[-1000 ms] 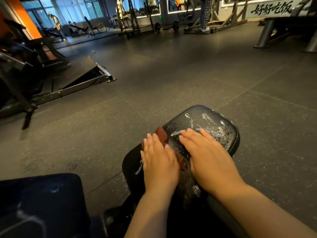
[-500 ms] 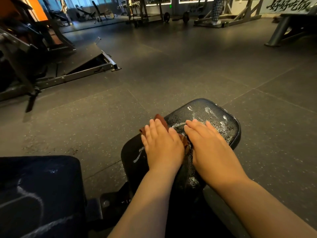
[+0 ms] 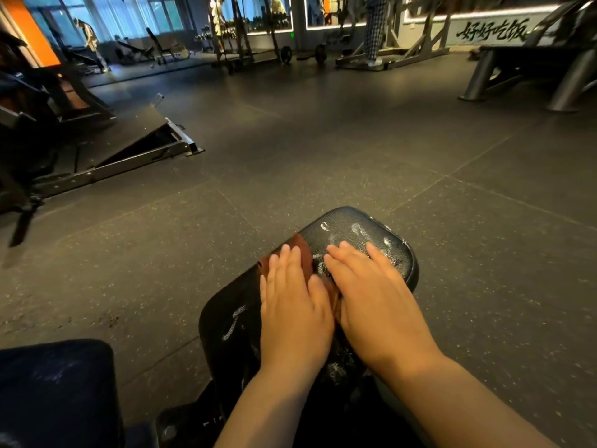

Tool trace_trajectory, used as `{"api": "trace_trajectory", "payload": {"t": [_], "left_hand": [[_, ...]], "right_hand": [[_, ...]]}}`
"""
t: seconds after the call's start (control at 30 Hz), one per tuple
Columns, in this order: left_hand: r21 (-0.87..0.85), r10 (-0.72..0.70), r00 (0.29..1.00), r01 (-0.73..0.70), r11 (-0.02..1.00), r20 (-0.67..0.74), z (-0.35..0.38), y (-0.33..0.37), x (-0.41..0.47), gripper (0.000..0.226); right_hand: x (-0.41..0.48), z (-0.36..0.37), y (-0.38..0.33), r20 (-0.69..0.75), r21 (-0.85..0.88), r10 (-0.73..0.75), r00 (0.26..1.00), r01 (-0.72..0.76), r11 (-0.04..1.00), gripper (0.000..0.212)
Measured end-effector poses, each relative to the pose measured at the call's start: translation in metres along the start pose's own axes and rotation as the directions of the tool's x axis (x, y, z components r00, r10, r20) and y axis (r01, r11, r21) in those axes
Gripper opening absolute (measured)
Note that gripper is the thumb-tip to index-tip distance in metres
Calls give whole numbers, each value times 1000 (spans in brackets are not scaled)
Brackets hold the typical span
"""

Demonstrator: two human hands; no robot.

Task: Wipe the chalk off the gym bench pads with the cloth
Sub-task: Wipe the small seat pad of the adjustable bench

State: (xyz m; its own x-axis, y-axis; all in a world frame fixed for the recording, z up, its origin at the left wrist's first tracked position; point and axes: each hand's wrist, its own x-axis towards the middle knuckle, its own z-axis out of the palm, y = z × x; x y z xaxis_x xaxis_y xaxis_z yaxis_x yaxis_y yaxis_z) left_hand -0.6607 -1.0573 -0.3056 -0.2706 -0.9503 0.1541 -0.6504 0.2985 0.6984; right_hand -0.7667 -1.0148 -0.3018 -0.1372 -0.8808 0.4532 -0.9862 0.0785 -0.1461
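Black vinyl covers the bench pad, its surface running from 6 toward 1 o'clock. Both hands lie flat, fingers straight, gripping nothing. The left hand presses the rust-brown cloth down at 12, probably so it scrubs. The right hand rests just beside it, likely steadying. White chalk smears show at 1 o'clock.

Speckled rubber floor everywhere. A slanted metal ramp sits off to the left, with an orange pillar and windows behind it. Far back there's a barbell, someone in checked trousers and a wall sign.
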Motion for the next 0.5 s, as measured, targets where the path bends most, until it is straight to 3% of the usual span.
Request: {"api": "trace_trajectory", "payload": {"t": [0.13, 0.33, 0.5], "left_hand": [[20, 136, 988, -138, 990, 79, -10, -20, -28, 62], [32, -90, 996, 91, 995, -21, 5, -4, 24, 59], [-25, 112, 993, -111, 993, 31, 0, 2, -19, 57]], "right_hand": [[2, -2, -1, 7, 22, 16, 1000, -16, 1000, 58], [3, -3, 1, 20, 39, 4, 1000, -5, 999, 52], [0, -7, 1, 26, 70, 21, 999, -23, 997, 53]]}}
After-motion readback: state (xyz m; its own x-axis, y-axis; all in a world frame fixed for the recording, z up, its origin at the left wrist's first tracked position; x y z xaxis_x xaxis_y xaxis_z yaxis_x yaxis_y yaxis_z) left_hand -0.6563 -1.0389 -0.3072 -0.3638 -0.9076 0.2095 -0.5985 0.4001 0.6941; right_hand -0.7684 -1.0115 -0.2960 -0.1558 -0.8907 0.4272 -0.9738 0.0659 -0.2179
